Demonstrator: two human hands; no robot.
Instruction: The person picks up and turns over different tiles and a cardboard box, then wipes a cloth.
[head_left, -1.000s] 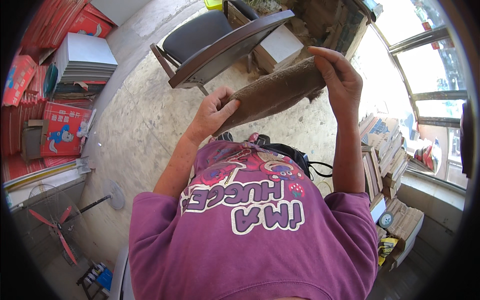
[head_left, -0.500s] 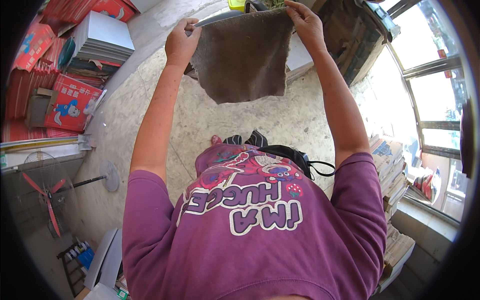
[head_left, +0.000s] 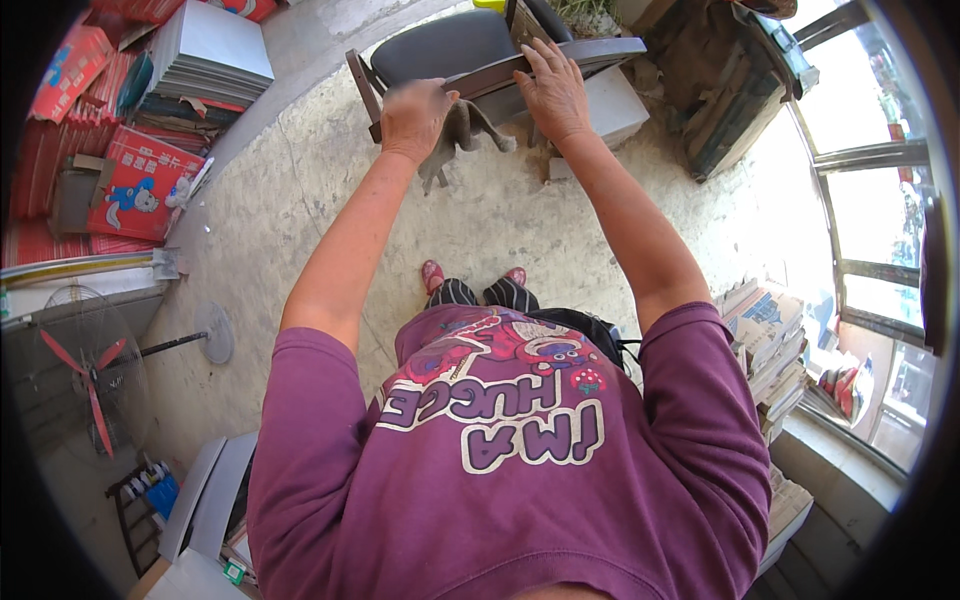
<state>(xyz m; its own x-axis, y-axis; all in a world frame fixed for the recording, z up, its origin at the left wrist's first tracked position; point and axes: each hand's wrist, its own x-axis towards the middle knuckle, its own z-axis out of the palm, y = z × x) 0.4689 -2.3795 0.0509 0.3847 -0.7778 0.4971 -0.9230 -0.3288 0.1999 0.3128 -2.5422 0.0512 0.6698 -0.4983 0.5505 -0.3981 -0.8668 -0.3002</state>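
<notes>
A grey-brown cloth (head_left: 462, 128) hangs bunched up below my left hand (head_left: 412, 122), whose fingers are closed on it; part of that hand is smeared by motion. My right hand (head_left: 556, 98) is to the right of the cloth, with its fingers stretched out and nothing seen in them. Just beyond both hands stands a chair with a dark padded seat (head_left: 440, 47) and a brown frame. The chair's near rail passes behind my hands; whether either hand touches it, I cannot tell.
A white box (head_left: 612, 108) sits on the floor right of the chair. Stacked grey sheets (head_left: 212, 55) and red printed packaging (head_left: 135, 190) are at the far left, a fan (head_left: 95, 375) below them. Paper bundles (head_left: 765, 325) line the right, near the window.
The cloth, earlier spread flat between both hands, is now bunched at my left hand. My right hand has let go of it. Both hands are closer together and lower, and the chair shows.
</notes>
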